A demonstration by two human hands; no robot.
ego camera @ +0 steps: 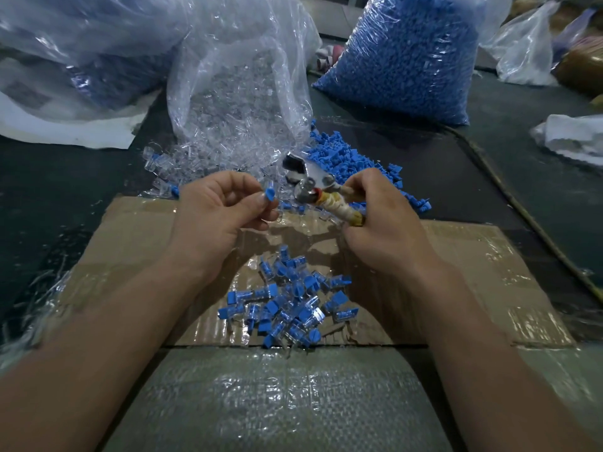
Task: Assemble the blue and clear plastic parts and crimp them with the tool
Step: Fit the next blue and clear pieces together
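- Farthest back, head view: clear bag lies with its mouth toward the person, clear parts spilling out; a full bag of blue parts stands to its right.
- Loose blue parts heaped between the bags.
- Assembled pieces piled on the cardboard, near its front edge, between the forearms.
- Dark table shows on both sides of the cardboard.
- Left hand pinches one blue-and-clear piece between thumb and fingertips, just beside the tool head.
- Right hand wraps round the taped handles of the crimp tool.
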